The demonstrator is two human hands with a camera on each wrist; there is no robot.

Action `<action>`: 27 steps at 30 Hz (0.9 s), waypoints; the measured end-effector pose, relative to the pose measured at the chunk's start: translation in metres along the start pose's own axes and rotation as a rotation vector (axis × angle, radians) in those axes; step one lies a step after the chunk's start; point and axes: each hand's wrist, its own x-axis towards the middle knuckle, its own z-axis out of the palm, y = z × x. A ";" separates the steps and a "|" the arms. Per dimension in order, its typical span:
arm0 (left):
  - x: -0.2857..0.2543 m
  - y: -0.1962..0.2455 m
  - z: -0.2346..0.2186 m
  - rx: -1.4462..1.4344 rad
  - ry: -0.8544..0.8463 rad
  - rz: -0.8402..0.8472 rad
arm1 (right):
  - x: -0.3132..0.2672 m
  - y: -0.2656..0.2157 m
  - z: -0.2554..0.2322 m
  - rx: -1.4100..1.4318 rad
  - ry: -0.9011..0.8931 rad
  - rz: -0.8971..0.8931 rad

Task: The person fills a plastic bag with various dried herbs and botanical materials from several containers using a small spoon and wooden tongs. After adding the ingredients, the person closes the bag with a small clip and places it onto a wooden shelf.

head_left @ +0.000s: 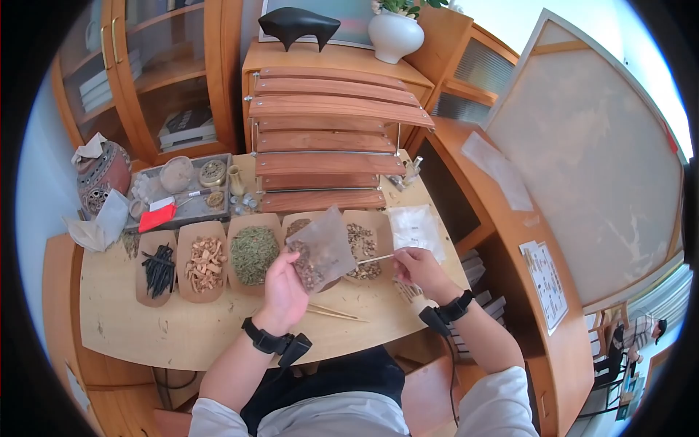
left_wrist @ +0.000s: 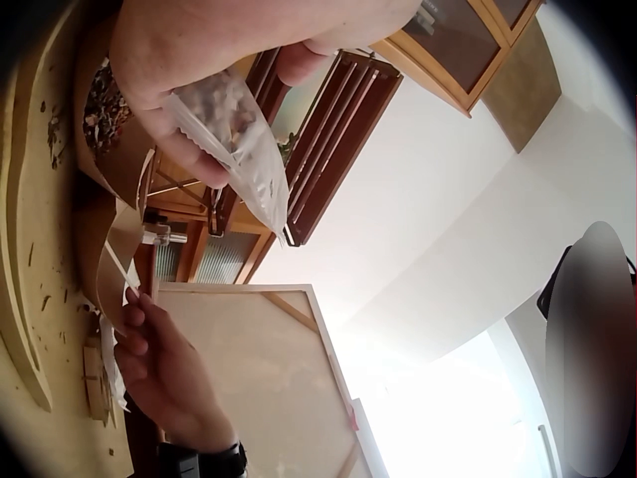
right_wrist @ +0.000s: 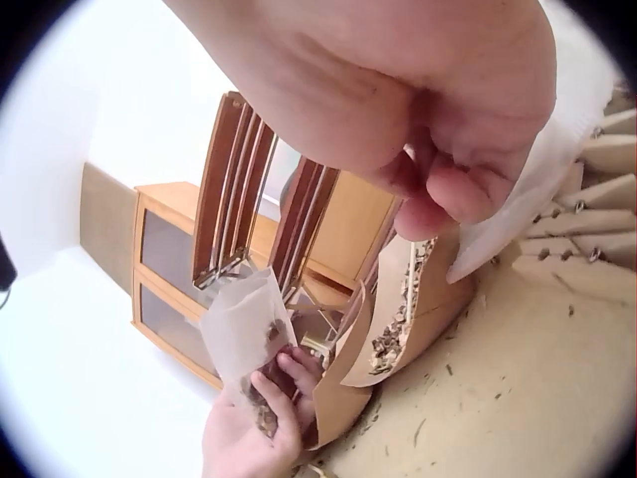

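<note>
My left hand (head_left: pixel 284 295) grips a translucent pouch (head_left: pixel 329 244) by its lower part, with dried brown pieces lying in its bottom. In the right wrist view the pouch's upper part stands up, pale and see-through. My right hand (head_left: pixel 424 272) pinches a thin pale stick (head_left: pixel 376 258) between thumb and fingers. That stick points left over the rightmost brown paper tray (head_left: pixel 383 231), which holds chopped dried herb pieces (head_left: pixel 364 269). The stick's far end overlaps the herbs in the head view. Behind the pouch, another paper tray (head_left: pixel 291 218) is partly hidden.
Further left stand trays of green leaves (head_left: pixel 253 255), light chips (head_left: pixel 205 266) and dark sticks (head_left: pixel 158 269). Wooden tweezers (head_left: pixel 338 313) lie in front, clothespins (right_wrist: pixel 587 239) beside my right hand. White pouches (head_left: pixel 415 227) lie at right. A slatted wooden rack (head_left: pixel 328 146) stands behind.
</note>
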 end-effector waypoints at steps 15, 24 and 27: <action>0.000 0.000 -0.002 0.000 -0.002 0.004 | -0.012 -0.043 -0.015 0.319 -0.037 -0.048; -0.002 0.002 0.001 -0.005 -0.023 -0.002 | -0.036 -0.078 0.019 0.070 0.024 -0.286; -0.004 0.003 0.003 -0.025 -0.023 0.001 | -0.044 -0.075 0.015 0.057 0.116 -0.338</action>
